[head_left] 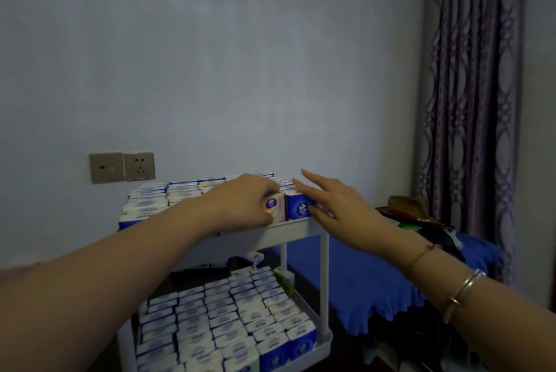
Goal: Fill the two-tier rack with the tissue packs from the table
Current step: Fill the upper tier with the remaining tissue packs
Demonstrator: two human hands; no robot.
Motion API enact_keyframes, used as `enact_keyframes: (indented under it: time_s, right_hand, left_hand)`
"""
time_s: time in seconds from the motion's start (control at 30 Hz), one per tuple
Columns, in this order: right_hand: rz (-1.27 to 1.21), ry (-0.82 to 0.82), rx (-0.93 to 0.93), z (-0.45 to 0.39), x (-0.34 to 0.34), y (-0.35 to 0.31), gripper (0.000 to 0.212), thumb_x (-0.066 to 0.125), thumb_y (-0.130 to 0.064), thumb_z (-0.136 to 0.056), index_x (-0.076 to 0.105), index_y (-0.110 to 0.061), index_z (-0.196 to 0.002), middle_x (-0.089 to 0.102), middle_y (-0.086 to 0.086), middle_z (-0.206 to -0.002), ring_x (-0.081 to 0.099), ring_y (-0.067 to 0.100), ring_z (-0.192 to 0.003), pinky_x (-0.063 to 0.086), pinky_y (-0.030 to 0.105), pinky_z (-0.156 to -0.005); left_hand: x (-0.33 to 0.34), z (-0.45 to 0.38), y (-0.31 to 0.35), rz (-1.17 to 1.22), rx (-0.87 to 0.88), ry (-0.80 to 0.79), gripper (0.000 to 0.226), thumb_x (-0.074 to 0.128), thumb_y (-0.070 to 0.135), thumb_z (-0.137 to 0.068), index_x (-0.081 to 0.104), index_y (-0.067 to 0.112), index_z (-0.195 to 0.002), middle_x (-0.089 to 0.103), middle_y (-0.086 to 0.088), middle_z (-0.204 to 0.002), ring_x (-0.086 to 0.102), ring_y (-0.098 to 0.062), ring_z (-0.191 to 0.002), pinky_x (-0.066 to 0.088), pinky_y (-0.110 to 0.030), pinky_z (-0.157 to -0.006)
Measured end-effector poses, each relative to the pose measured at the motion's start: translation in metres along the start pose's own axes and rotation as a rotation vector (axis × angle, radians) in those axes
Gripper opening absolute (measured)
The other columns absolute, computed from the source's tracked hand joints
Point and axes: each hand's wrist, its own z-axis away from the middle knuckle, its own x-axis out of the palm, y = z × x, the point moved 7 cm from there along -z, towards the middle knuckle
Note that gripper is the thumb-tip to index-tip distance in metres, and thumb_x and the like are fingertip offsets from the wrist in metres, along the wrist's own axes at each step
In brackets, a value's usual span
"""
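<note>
A white two-tier rack (324, 251) stands against the wall. Blue-and-white tissue packs stand in rows on its upper tier (150, 200) and its lower tier (228, 311). My left hand (240, 203) reaches over the upper tier's front right corner and grips a pale tissue pack (275, 209) with curled fingers. A blue pack (301, 207) stands right beside it. My right hand (334, 203) lies with straight fingers against that blue pack's right side. The front of the upper tier is partly hidden behind my left forearm.
A table with a blue cloth (376, 281) stands to the right of the rack, with a straw hat (406, 206) and dark items on it. A patterned curtain (472, 101) hangs at the right. A wall socket (123, 167) sits left of the rack.
</note>
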Motion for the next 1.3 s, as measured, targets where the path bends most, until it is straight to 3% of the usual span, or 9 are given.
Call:
enact_keyframes:
  time_s: [0.17,0.27,0.33,0.5,0.63,0.83,1.03,1.17,1.3]
  right_hand:
    - [-0.118,0.253,-0.018,0.023,-0.011,-0.015,0.058,0.048,-0.017,-0.092,0.028,-0.027,-0.146,0.027,-0.007,-0.153,0.025,0.008,-0.137,0.021,0.025,-0.11]
    - [-0.194,0.463,-0.005,0.041,-0.019,-0.026,0.034,0.05,-0.013,-0.083,0.049,-0.019,-0.116,0.049,-0.003,-0.119,0.044,0.012,-0.108,0.04,0.028,-0.089]
    - [-0.227,0.497,0.025,0.055,-0.01,-0.036,0.02,0.051,-0.01,-0.08,0.049,-0.019,-0.098,0.046,-0.005,-0.098,0.044,0.012,-0.09,0.04,0.028,-0.074]
    - [-0.277,0.26,0.016,0.079,0.061,-0.085,0.01,0.054,-0.009,-0.082,0.051,-0.017,-0.087,0.047,-0.003,-0.087,0.045,0.016,-0.081,0.044,0.038,-0.072]
    - [-0.385,0.152,0.009,0.083,0.098,-0.144,0.01,0.052,-0.011,-0.084,0.055,-0.018,-0.09,0.049,-0.005,-0.089,0.045,0.012,-0.086,0.041,0.03,-0.078]
    - [-0.523,0.012,0.043,0.054,0.128,-0.199,0.019,0.047,-0.002,-0.083,0.056,-0.019,-0.086,0.043,-0.013,-0.081,0.043,0.011,-0.082,0.034,0.025,-0.07]
    - [-0.533,-0.127,0.16,-0.008,0.179,-0.205,0.023,0.045,0.001,-0.087,0.056,-0.019,-0.087,0.056,0.0,-0.089,0.053,0.012,-0.08,0.041,0.019,-0.066]
    - [-0.483,-0.211,0.192,-0.059,0.223,-0.194,0.018,0.048,-0.003,-0.092,0.055,-0.018,-0.084,0.049,-0.012,-0.08,0.049,0.008,-0.082,0.039,0.017,-0.073]
    - [-0.433,-0.314,0.295,-0.119,0.276,-0.175,0.018,0.049,-0.011,-0.095,0.06,-0.007,-0.108,0.059,0.007,-0.108,0.056,0.02,-0.106,0.04,0.021,-0.09]
  left_hand:
    - [-0.014,0.028,-0.009,-0.026,-0.052,0.106,0.053,0.061,0.042,-0.084,0.047,0.029,-0.134,0.051,0.002,-0.138,0.05,-0.02,-0.122,0.044,-0.036,-0.097]
    - [-0.028,0.054,-0.017,-0.05,-0.074,0.244,0.056,0.061,0.045,-0.085,0.044,0.028,-0.135,0.049,0.003,-0.139,0.047,-0.02,-0.124,0.04,-0.036,-0.1]
    - [-0.032,0.077,-0.025,-0.036,-0.098,0.358,0.061,0.064,0.046,-0.083,0.043,0.025,-0.136,0.051,0.001,-0.137,0.049,-0.022,-0.121,0.041,-0.038,-0.099]
    - [-0.014,0.149,-0.046,-0.033,-0.158,0.536,0.079,0.07,0.042,-0.08,0.031,0.02,-0.145,0.028,-0.002,-0.154,0.031,-0.023,-0.138,0.029,-0.041,-0.113]
    - [-0.001,0.208,-0.067,0.002,-0.225,0.605,0.086,0.07,0.036,-0.081,0.019,0.022,-0.149,0.013,0.002,-0.159,0.016,-0.018,-0.144,0.021,-0.04,-0.117]
    - [0.017,0.26,-0.118,0.097,-0.454,0.54,0.066,0.063,0.031,-0.087,0.03,0.023,-0.144,0.026,0.004,-0.154,0.029,-0.016,-0.139,0.029,-0.034,-0.112]
    - [0.051,0.272,-0.202,0.298,-0.636,0.435,0.035,0.056,0.016,-0.091,0.048,0.025,-0.124,0.047,0.006,-0.129,0.053,-0.009,-0.099,0.043,-0.023,-0.084]
    - [0.092,0.243,-0.263,0.382,-0.721,0.353,0.031,0.055,0.016,-0.092,0.051,0.027,-0.12,0.051,0.007,-0.124,0.052,-0.007,-0.103,0.047,-0.027,-0.087]
    - [0.138,0.199,-0.319,0.47,-0.753,0.273,0.031,0.056,0.017,-0.091,0.052,0.028,-0.12,0.055,0.006,-0.117,0.056,-0.007,-0.097,0.05,-0.027,-0.083]
